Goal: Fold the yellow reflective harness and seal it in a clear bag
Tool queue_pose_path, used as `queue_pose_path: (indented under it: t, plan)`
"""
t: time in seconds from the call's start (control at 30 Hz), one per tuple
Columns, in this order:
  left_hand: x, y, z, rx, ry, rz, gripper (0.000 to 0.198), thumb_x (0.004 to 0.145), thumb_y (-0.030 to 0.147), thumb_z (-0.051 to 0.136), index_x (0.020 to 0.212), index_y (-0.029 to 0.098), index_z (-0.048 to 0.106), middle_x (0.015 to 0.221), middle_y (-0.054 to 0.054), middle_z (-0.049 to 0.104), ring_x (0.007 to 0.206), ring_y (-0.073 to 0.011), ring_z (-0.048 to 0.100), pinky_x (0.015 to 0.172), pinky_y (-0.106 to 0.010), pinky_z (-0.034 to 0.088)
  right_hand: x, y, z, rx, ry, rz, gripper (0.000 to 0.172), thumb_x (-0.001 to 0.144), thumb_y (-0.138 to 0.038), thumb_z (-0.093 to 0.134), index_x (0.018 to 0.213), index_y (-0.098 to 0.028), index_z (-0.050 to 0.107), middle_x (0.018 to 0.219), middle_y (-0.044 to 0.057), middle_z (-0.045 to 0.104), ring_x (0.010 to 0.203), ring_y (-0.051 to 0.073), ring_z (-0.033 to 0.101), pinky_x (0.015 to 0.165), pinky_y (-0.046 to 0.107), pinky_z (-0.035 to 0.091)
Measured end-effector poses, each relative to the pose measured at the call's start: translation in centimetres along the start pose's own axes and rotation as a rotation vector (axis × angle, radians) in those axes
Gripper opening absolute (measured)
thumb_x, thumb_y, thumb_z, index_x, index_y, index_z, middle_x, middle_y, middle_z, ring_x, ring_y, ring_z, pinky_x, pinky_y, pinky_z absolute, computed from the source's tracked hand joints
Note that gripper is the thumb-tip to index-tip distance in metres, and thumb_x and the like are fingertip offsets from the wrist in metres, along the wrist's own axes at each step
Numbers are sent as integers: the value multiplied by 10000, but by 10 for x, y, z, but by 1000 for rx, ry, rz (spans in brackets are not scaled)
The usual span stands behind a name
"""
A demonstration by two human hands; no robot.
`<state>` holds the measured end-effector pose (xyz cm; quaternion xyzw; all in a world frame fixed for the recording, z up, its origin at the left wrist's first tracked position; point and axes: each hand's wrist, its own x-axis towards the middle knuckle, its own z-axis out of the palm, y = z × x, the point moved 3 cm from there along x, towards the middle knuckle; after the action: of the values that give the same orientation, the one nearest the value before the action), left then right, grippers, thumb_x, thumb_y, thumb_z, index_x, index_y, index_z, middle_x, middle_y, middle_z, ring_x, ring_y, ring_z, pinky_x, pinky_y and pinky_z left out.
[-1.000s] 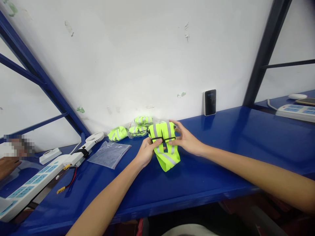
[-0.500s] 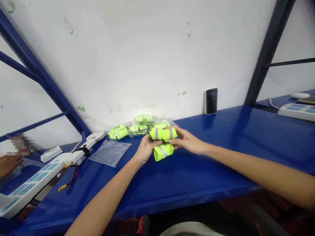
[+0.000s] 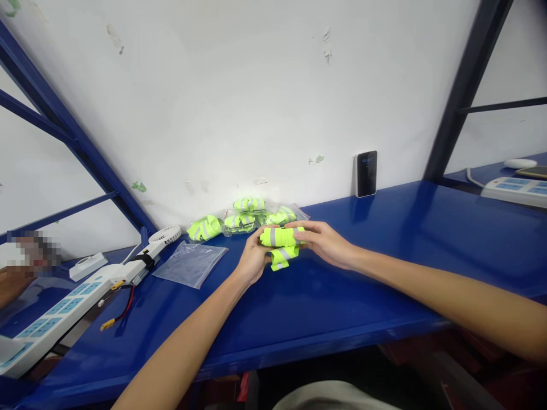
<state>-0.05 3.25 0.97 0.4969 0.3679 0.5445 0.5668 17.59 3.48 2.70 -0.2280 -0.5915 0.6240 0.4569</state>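
Observation:
Both of my hands hold one neon yellow reflective band (image 3: 282, 245) with grey stripes, rolled into a tight bundle just above the blue shelf (image 3: 342, 296). My left hand (image 3: 252, 259) grips its left end, fingers curled. My right hand (image 3: 322, 242) wraps over its right end from above. A short tail of the band hangs below the roll. Behind it, against the wall, lie several bagged rolls of the same yellow band (image 3: 239, 219).
An empty clear zip bag (image 3: 190, 265) lies left of my hands. Further left are a small white fan (image 3: 164, 234), a white power strip (image 3: 55, 319) and a red-black cable (image 3: 119, 313). A dark device (image 3: 366, 174) leans on the wall. Another person's hand shows at the far left.
The band was a loose hanging strip a second ago. Since then my hands have rolled it up into a compact bundle, and the hanging tail has shortened.

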Motion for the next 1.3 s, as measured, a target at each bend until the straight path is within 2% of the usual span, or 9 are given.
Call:
queue_pose_path:
  t: [0.27,0.37,0.5,0.67,0.83,1.0,1.17,1.23,1.3]
  plan:
    - [-6,16,6,-166,-152,-72,604,591,86,511,1179,172,616,1115,-85,655,958,-244,630,828,-458,549,4,8,-11,-77,91,-58,316,781,-278,715,1084,-187,720,1117,89,695,1028,251,650,934,434,519]
    - [-11,20,7,-149,-177,-91,630,594,87,512,1210,195,591,1165,-82,623,943,-243,631,787,-448,564,3,7,-13,-151,107,-48,320,786,-253,694,1097,-185,715,1110,95,700,1021,254,652,938,447,512]
    - [-16,20,12,-113,-238,-110,617,649,137,596,1257,226,548,1104,-71,627,895,-251,655,755,-436,571,2,0,-13,-342,114,-109,301,778,-243,694,1075,-220,727,1225,75,652,1151,272,587,997,461,459]
    - [-17,18,12,-131,-163,-84,591,649,133,696,1221,218,572,1088,-48,618,916,-202,638,803,-356,559,-4,-6,-9,-548,39,-209,301,816,-294,668,1115,-267,698,1413,73,502,1316,297,444,1037,505,401]
    - [-12,9,10,-139,-123,-131,474,645,114,689,1106,185,609,997,-44,639,895,-195,638,795,-351,556,-11,-4,-6,-852,-135,-319,651,731,-388,767,1313,-272,498,1401,101,492,1217,310,521,986,511,439]
    - [-10,4,11,-156,-118,-181,441,651,104,651,1086,164,611,1002,-66,649,913,-209,642,782,-345,564,-10,-6,-7,-1104,-141,-423,457,829,-462,665,1246,-295,579,1366,81,557,1317,367,422,1051,588,342]
    - [-14,9,19,-228,-66,-122,429,663,105,613,1089,158,615,976,-61,662,865,-183,637,730,-301,563,-9,-13,-4,-1067,-188,-573,448,903,-405,588,1338,-312,530,1376,64,559,1261,276,513,1044,476,409]
    - [-16,10,23,-251,-52,-99,442,669,108,597,1108,160,612,984,-60,667,856,-180,641,708,-284,557,-9,-15,-4,-1065,-186,-632,451,880,-410,623,1317,-320,558,1382,48,559,1252,271,524,1049,457,409]
    - [-16,8,26,-258,-72,-101,451,681,114,591,1130,160,609,1004,-65,672,875,-190,645,703,-280,553,-8,-16,-4,-1055,-173,-641,560,828,-423,686,1356,-329,526,1335,48,598,1200,280,564,1025,460,432]
